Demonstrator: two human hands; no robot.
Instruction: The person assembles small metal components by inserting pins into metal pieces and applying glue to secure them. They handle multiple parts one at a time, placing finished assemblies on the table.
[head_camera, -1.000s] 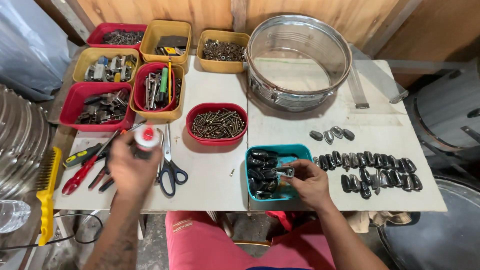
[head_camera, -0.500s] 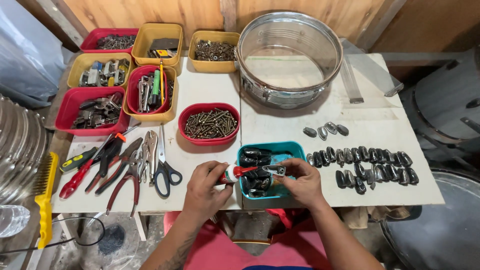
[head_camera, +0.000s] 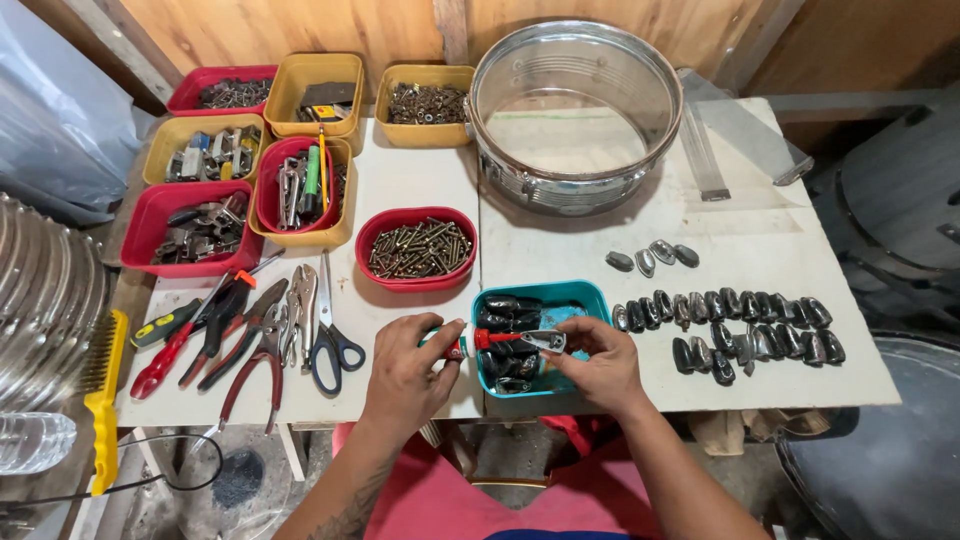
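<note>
**Chrome lug held at a small tube's nozzle over the teal tray**

Chrome shows largest on the drum shell, which is set at one o'clock on the white table. Plastic bins of screws and fittings are ranged from ten to twelve o'clock, and a red bowl of screws sits near the centre. Pliers and scissors are laid out at eight o'clock, with a yellow wire brush beyond the table edge. Rows of dark metal lugs are lined up at three o'clock.

At six o'clock a teal tray holding more lugs is straddled by both hands. The left hand is closed around a small tube with a red nozzle pointing right. The right hand is pinched, thumb and fingers, on a single chrome lug, which is held just above the tray with its end touching the nozzle tip.

For the step to be done well, the lug would best be kept level and steady, the tube squeezed lightly so that only a little is released, and both kept over the tray so drips are caught.
</note>
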